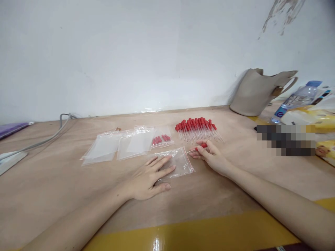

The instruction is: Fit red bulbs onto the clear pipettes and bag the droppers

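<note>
My left hand point(151, 176) lies flat with fingers spread on a clear zip bag point(180, 167), which has a red line along its right end. My right hand point(211, 157) pinches a red-bulbed glass dropper point(200, 147) by its bulb. The thin tip points left, at the bag's red-lined end; whether it is inside I cannot tell. Just behind, many similar droppers point(195, 129) lie in a row, red bulbs toward the wall. Another bag point(167, 143) with several red bulbs showing in it lies behind my left hand.
Flat zip bags point(102, 148) lie in overlapping piles at the left. A grey cable point(49, 137) runs along the far left. At the right stand a beige bag point(258, 92), a tilted water bottle point(298, 101) and a yellow packet point(314, 116). Yellow tape point(196, 228) edges the table's front.
</note>
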`<state>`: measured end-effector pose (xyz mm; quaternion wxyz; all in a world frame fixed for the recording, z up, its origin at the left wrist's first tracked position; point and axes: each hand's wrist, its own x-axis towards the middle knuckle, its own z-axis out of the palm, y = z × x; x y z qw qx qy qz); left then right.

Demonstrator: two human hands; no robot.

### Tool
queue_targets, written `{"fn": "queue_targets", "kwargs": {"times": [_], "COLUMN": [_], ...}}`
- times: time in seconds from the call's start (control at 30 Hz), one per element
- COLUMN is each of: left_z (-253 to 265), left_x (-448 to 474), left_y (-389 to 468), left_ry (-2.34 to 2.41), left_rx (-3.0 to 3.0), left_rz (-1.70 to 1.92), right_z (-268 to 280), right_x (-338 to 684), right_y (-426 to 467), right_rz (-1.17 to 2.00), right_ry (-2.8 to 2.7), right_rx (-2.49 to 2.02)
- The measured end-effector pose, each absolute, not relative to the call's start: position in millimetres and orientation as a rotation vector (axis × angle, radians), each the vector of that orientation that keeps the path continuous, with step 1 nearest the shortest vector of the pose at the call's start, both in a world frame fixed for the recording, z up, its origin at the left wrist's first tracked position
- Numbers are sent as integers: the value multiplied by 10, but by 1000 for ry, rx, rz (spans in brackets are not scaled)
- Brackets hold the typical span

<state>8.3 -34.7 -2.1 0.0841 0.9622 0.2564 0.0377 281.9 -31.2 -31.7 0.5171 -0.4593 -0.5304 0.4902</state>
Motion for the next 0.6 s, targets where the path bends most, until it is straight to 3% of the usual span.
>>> {"fn": "queue_targets", "kwargs": {"times": [0.1,0.33,0.6], "left_z": [-6,-12,-24], "left_x": [95,117,126], "left_y": [-348,-315,-289], "left_ry": [741,706,700], "left_rx": [2871,2874,2874], "left_rz": [88,106,82], "right_z": [-262,-305,-263], "right_x": [2937,2962,2875], "right_y": [-318,-161,-203], "right_rz": [1126,640,1003], "right_ry": [-1608,-1972,-1957], "right_rx": [-1156,-1109,-1168]}}
